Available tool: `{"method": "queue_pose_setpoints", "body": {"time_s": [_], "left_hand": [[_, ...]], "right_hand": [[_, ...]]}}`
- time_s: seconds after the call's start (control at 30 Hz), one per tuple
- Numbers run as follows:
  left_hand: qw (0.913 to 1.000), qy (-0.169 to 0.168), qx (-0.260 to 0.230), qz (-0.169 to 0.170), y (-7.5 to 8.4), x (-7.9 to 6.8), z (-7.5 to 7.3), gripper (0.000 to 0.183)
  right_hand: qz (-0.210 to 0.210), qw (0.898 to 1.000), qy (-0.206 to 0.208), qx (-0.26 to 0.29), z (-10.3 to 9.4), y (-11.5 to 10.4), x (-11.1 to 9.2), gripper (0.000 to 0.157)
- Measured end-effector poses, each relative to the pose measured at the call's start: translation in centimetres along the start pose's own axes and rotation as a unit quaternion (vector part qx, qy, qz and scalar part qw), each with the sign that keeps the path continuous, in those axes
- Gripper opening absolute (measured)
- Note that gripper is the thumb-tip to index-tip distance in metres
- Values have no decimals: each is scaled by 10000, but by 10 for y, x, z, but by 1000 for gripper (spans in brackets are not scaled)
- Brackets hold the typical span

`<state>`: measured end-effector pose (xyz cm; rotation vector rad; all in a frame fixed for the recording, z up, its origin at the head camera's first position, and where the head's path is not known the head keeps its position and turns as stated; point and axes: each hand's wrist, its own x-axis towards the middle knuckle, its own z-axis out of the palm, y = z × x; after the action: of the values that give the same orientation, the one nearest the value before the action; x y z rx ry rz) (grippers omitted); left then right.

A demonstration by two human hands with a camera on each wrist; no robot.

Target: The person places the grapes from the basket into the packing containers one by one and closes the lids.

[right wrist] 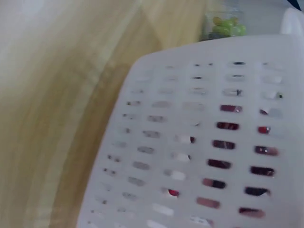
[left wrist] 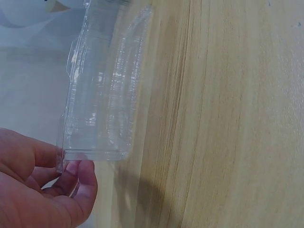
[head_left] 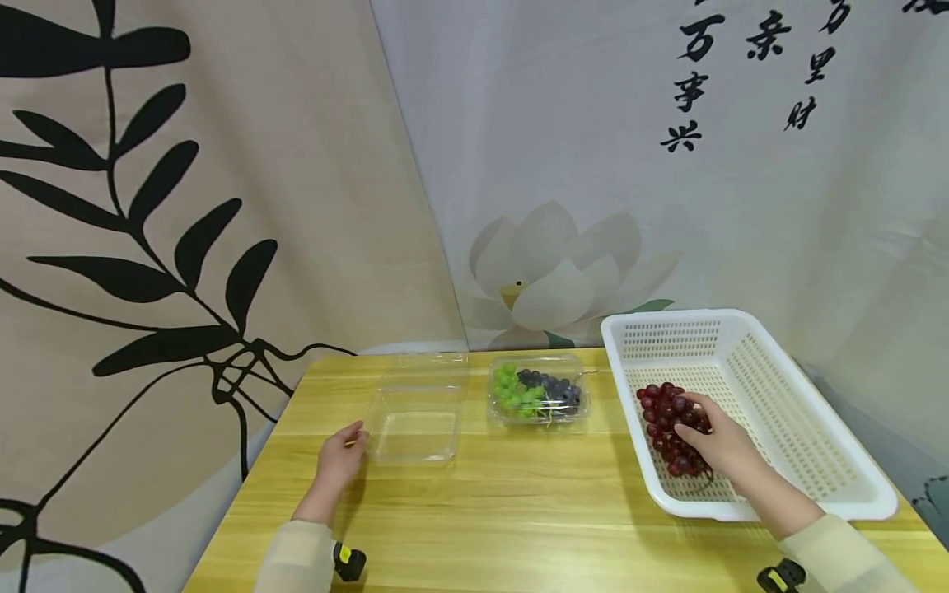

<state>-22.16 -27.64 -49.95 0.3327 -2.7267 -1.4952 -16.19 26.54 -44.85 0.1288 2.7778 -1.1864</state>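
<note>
Right hand (head_left: 719,442) is curled round a bunch of glossy, round red grapes (head_left: 662,418) inside the white slotted plastic basket (head_left: 774,383); left hand (head_left: 343,455) pinches the edge of a rectangular clear box (head_left: 415,434) (seriously see-through stuff) on the wood-grain table (head_left: 482,527).

We're getting bright, even head-view light; left wrist's showing glints on box (left wrist: 97,104), shadow on table (left wrist: 223,123); right wrist's blurring.

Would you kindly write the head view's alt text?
A right hand grips dark red grapes in a white perforated plastic basket; the left hand pinches an open clear plastic box's edge. Between them, another clear plastic box holds green grapes and black grapes on a yellow wooden table.
</note>
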Motion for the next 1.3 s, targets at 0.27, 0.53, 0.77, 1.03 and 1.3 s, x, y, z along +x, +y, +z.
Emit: {"method": "queue_pose_setpoints", "body": {"time_s": [0.27,0.53,0.77,1.03,1.3], "left_hand": [[10000,56,-11,-8,-1,0,1,42],[9996,195,-213,-7,-1,0,3,41],[9992,205,-346,-78,1,-1,3,41],[9988,266,-398,-89,2,-1,4,40],[9985,181,-478,-204,3,-3,4,41]], "right_hand": [[-1166,9856,1136,-467,-5,-14,-9,49],[-1966,9627,1718,-714,-7,-29,-16,45],[-2324,9498,1951,-765,-6,-40,-15,43],[-2669,9296,2318,-1046,-1,-53,-11,43],[-2464,9412,2151,-846,2,-68,-6,41]]}}
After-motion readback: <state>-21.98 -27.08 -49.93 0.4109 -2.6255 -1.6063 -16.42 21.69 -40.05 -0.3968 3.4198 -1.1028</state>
